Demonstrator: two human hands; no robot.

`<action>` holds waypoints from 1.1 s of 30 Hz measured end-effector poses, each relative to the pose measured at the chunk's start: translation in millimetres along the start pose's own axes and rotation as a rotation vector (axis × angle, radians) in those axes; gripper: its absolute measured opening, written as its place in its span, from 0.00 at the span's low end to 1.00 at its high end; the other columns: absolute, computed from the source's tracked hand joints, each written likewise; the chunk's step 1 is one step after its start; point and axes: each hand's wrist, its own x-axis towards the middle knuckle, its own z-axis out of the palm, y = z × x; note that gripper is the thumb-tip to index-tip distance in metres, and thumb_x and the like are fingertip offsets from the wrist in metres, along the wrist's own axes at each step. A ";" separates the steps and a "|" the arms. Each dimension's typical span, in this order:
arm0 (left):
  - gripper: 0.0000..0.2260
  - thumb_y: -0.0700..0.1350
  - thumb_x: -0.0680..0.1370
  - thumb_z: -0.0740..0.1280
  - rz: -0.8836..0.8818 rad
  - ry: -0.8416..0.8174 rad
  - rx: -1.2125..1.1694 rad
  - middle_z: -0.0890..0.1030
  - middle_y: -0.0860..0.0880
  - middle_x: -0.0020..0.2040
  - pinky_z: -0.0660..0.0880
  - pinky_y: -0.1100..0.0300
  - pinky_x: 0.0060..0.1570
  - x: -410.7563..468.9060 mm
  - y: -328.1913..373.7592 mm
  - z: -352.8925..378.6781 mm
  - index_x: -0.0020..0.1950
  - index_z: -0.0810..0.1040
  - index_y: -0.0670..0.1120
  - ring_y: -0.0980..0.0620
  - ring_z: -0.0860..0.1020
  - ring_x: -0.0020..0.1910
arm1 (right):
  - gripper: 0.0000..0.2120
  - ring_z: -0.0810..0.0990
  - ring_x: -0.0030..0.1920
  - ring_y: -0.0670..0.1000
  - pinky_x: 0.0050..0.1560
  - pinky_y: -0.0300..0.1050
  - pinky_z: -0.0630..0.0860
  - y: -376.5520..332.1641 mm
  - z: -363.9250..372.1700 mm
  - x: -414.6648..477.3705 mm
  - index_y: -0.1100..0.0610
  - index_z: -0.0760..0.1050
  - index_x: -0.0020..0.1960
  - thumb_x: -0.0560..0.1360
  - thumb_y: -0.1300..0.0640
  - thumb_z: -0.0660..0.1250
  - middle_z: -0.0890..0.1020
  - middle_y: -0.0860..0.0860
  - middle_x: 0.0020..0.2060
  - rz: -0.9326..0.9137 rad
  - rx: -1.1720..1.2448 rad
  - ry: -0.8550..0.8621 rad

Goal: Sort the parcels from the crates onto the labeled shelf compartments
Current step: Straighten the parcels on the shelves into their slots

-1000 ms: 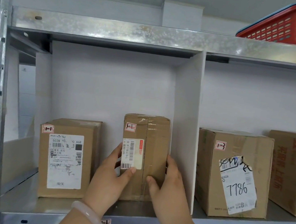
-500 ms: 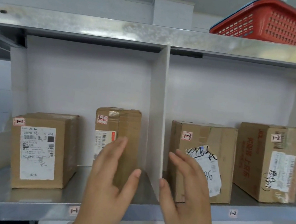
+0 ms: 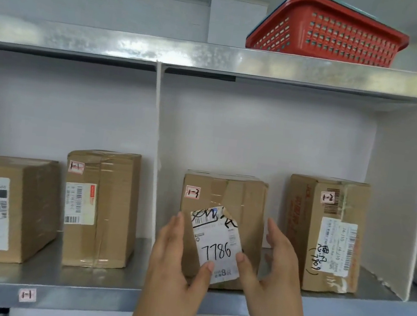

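Flanking the 7786 parcel [image 3: 234,195], left hand [image 3: 175,262] and right hand [image 3: 277,270], fingers [image 3: 175,230] straight, perhaps touching it.

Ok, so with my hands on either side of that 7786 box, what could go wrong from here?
The 7786 box carries a 1-3 tag, but the neighbouring box in its compartment is tagged 1-2, so one is probably missorted. The thumbs of your left hand and right hand sit on its crooked, torn shipping label, not cardboard; a grip there might slip or rip it. The left hand is also near the thin white divider and could knock it.
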 end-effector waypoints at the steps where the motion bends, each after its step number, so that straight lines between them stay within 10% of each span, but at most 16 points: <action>1: 0.42 0.48 0.75 0.73 -0.037 0.000 0.006 0.57 0.64 0.72 0.52 0.83 0.61 0.8 0.5 3.5 0.71 0.43 0.69 0.82 0.51 0.64 | 0.37 0.65 0.71 0.44 0.69 0.53 0.70 4.3 0.7 3.4 0.38 0.57 0.73 0.71 0.51 0.73 0.68 0.42 0.70 0.043 0.011 -0.050; 5: 0.45 0.48 0.75 0.74 -0.109 0.003 0.061 0.59 0.62 0.69 0.54 0.71 0.67 9.4 -4.1 11.4 0.75 0.40 0.63 0.71 0.55 0.65 | 0.42 0.69 0.69 0.44 0.65 0.54 0.74 14.1 4.5 17.1 0.42 0.55 0.76 0.67 0.40 0.69 0.70 0.41 0.70 0.124 0.007 -0.162; 14: 0.49 0.43 0.74 0.74 -0.171 0.021 0.188 0.66 0.56 0.63 0.65 0.62 0.64 31.2 -14.7 28.7 0.74 0.37 0.66 0.55 0.67 0.67 | 0.36 0.73 0.63 0.43 0.59 0.38 0.70 23.4 6.6 37.1 0.46 0.60 0.74 0.71 0.59 0.73 0.72 0.42 0.60 0.101 -0.069 -0.156; 20: 0.48 0.41 0.75 0.74 -0.218 0.018 0.188 0.68 0.51 0.72 0.62 0.66 0.59 42.9 -22.6 38.8 0.80 0.41 0.60 0.53 0.67 0.69 | 0.36 0.72 0.65 0.48 0.63 0.45 0.73 30.6 17.5 46.0 0.49 0.58 0.75 0.73 0.57 0.71 0.70 0.48 0.67 0.111 -0.089 -0.168; 33: 0.53 0.40 0.67 0.80 -0.153 0.198 0.227 0.64 0.41 0.75 0.63 0.46 0.70 36.7 -4.0 57.8 0.81 0.49 0.55 0.44 0.61 0.73 | 0.35 0.66 0.70 0.40 0.68 0.42 0.69 41.6 -24.8 37.4 0.36 0.53 0.74 0.72 0.44 0.66 0.65 0.39 0.70 -0.122 0.012 -0.089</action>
